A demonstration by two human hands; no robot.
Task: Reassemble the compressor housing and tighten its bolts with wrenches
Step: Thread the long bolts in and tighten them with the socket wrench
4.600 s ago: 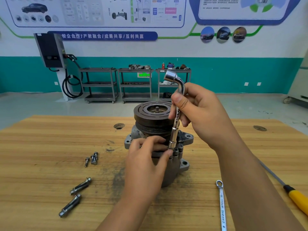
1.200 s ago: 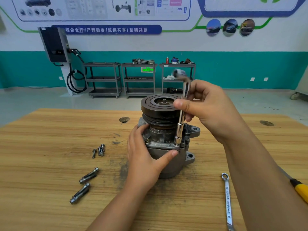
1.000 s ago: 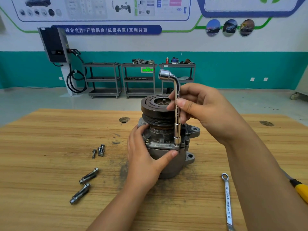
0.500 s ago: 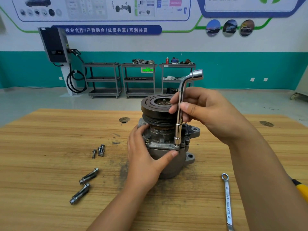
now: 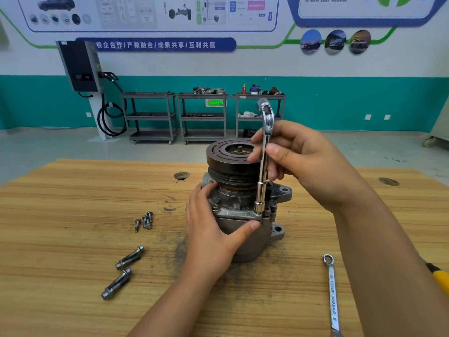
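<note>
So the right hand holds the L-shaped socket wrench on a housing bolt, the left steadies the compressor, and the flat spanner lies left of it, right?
One slip: in the head view the flat spanner lies right of the compressor, not left. The rest holds.

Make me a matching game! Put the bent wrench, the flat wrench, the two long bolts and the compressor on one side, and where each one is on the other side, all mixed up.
1. bent wrench
2. flat wrench
3. two long bolts
4. compressor

A. lying on the table, right side
B. standing in the middle, gripped by the left hand
C. lying on the table, left side
D. standing upright on the compressor, held by the right hand

Pairs: 1-D, 2-A, 3-C, 4-B.
</note>
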